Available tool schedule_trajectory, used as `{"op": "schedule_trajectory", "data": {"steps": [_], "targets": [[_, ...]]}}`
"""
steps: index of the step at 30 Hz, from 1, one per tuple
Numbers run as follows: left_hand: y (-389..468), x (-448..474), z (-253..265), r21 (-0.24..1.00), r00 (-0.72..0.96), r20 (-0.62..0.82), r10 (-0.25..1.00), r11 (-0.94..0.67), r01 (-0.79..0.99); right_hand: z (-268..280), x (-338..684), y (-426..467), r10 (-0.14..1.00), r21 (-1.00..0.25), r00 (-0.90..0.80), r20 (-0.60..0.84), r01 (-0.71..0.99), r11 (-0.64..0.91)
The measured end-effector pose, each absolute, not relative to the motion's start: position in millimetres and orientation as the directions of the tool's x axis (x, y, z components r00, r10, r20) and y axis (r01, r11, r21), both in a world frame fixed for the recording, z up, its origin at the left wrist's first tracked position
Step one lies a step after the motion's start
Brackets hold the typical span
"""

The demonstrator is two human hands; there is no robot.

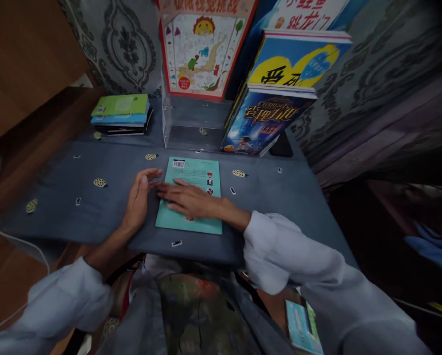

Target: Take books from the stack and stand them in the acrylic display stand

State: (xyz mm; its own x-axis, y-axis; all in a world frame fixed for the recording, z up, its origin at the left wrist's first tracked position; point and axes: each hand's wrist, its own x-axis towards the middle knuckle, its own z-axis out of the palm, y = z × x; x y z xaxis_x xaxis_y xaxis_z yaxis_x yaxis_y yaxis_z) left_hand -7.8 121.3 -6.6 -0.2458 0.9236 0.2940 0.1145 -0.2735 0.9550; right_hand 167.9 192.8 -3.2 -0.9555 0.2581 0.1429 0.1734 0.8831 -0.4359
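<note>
A thin turquoise book [206, 222] lies on the grey tablecloth with its barcode side up. My right hand [187, 198] rests flat across the middle of its cover, fingers stretched toward the left edge. Just left of the book, my left hand [137, 197] stands on its side with the palm turned to the book and the fingers extended, holding nothing. The fingertips of both hands come close together at the book's left edge; whether they touch I cannot tell. Part of the cover is hidden under my right hand.
Behind the book stands a clear acrylic rack [195, 121] holding a red-bordered picture book [206, 54] and blue books [267, 118]. A small stack of books [121, 111] lies at the back left. More books [304, 325] are below the table. A white cable [17, 239] hangs at left.
</note>
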Motion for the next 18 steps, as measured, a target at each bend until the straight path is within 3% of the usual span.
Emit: {"op": "schedule_trajectory", "data": {"steps": [6,9,11,14,16,18], "targets": [[115,-10,-10,0.956,-0.207,0.243,0.948,-0.198,0.215,-12,163,256,0.519,-0.379,-0.847,0.118,0.444,0.812],[112,-10,-9,0.925,-0.117,0.216,0.969,-0.165,0.341,-13,166,242,0.579,-0.338,-0.807,0.116,0.516,0.787],[111,-10,-10,0.890,-0.064,0.216,0.974,-0.170,0.424,-12,173,214,0.542,-0.322,-0.833,0.115,0.485,0.813],[110,-9,-12,0.790,0.041,0.258,0.965,-0.235,0.567,-7,192,162,0.374,-0.323,-0.923,0.091,0.328,0.888],[108,-6,-15,0.675,0.152,0.258,0.954,-0.291,0.678,-5,210,136,0.299,-0.336,-0.950,0.089,0.254,0.907],[106,-2,-16,0.536,0.282,0.215,0.935,-0.354,0.766,-5,229,124,0.297,-0.348,-0.951,0.082,0.252,0.903]]}}
